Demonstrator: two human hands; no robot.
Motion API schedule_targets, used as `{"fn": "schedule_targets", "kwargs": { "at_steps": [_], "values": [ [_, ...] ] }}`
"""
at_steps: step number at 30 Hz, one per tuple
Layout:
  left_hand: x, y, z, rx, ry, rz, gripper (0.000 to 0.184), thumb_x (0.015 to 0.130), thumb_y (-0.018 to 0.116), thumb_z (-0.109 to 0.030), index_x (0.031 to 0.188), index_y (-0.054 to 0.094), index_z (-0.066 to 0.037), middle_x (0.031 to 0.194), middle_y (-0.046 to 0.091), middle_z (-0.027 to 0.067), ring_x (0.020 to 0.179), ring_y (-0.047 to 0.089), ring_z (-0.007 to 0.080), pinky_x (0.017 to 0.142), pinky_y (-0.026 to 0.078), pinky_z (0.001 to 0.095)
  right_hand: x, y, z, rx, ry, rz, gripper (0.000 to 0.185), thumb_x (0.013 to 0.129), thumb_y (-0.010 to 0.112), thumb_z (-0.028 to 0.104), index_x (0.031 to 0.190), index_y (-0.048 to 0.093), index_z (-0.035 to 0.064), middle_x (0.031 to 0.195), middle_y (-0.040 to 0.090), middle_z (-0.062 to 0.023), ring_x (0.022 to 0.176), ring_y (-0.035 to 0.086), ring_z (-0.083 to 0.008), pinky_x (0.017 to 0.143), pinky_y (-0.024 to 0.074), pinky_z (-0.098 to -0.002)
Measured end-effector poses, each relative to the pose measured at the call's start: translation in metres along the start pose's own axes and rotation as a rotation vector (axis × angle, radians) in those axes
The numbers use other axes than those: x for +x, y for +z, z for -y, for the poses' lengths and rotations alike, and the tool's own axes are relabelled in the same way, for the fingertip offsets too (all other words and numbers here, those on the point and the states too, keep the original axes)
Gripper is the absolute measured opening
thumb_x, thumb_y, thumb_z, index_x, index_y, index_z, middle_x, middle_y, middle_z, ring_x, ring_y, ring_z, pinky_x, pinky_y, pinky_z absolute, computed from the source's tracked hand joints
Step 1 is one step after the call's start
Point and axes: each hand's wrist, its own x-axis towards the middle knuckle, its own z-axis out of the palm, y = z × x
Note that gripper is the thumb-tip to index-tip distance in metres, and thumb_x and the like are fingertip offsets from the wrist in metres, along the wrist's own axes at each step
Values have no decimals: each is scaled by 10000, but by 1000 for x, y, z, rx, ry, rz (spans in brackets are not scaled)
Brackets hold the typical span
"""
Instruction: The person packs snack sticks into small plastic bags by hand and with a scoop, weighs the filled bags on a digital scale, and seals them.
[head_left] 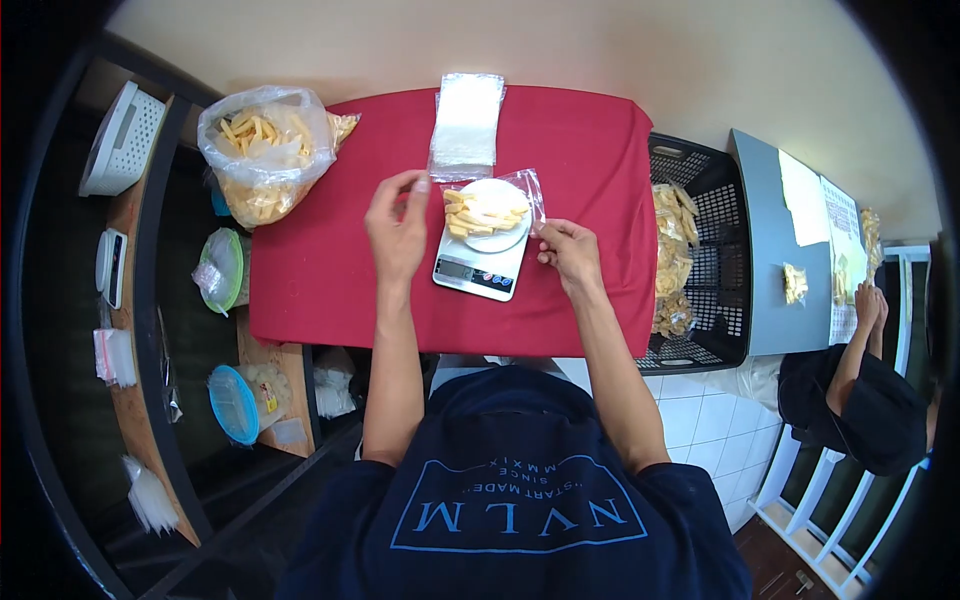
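Note:
A clear plastic bag of pale stick-shaped snacks (470, 215) lies on the round plate of a white digital kitchen scale (470, 290). My right hand (572, 255) is closed, thumb and finger pinching the bag's right edge. To the left of the scale is my left hand (398, 230), its thumb and fingers apart with nothing between them. Above the scale, a stack of clear plastic bags (467, 125) rests on the red tablecloth (330, 270). The scale's display digits are too small to read.
A large open bag of snack sticks (265, 150) stands at the table's left corner. Right of the table is a black crate (715, 240) holding packed snack bags. Shelves (130, 350) line the left. Another person's hands (870, 305) are at a grey table (775, 200).

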Motion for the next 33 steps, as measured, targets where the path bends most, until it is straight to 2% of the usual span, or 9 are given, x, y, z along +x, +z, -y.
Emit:
{"fn": "schedule_targets", "kwargs": {
  "at_steps": [3,4,6,8,10,11,19,27,33],
  "values": [
    [10,26,-16,162,-7,334,284,925,641,-174,1149,647,1,1045,681,90,947,629,160,839,490,279,-5,2,4,10,-128,58,110,885,657,51,935,660,-46,765,641,-48,594,540,-77,531,459,-215],
    [14,34,-14,158,2,339,284,925,641,-174,1149,647,1,1045,681,90,947,629,160,839,490,279,-11,2,10,14,-136,53,110,885,657,51,935,660,-46,765,641,-48,594,540,-77,531,459,-215],
    [22,49,-5,155,162,466,325,917,657,-214,1165,642,-3,1040,681,91,974,629,166,883,485,289,-25,1,22,-80,-250,134,108,900,640,66,928,654,-38,755,628,-38,596,540,-74,557,457,-216],
    [28,55,-17,102,82,601,305,920,656,-198,1151,642,1,1033,678,81,988,627,158,896,493,299,-42,-4,36,-130,-319,145,115,908,630,74,932,647,-37,763,623,-36,610,542,-77,570,458,-220],
    [32,61,-22,-279,-140,800,269,905,680,-209,1076,675,-1,1011,687,89,978,628,171,885,492,311,-57,-13,45,-186,-385,151,121,916,619,82,935,640,-37,772,617,-34,624,545,-79,584,459,-223],
    [32,66,-21,-296,-98,820,227,920,663,-191,1045,683,-2,951,688,56,916,624,125,858,493,303,-63,-19,49,-199,-441,170,126,921,614,84,943,634,-38,786,615,-36,641,546,-81,589,460,-228],
    [11,99,-70,-430,-84,899,101,918,640,-79,931,675,15,877,677,44,837,626,95,773,509,249,-105,-48,69,-250,-631,32,83,954,542,42,956,565,-37,821,607,-60,684,551,-91,613,469,-238],
    [5,111,-78,-521,-107,946,79,898,662,-61,927,684,9,862,672,44,830,618,94,765,504,247,-122,-69,69,-237,-626,-4,77,955,545,41,963,569,-32,823,600,-43,699,552,-82,625,465,-229],
    [3,110,-84,-506,37,1004,86,890,668,-68,904,684,15,840,629,36,805,571,93,724,463,252,-124,-79,67,-261,-574,20,89,934,581,55,953,600,-31,810,604,-36,706,560,-81,638,471,-228]
  ]
}}
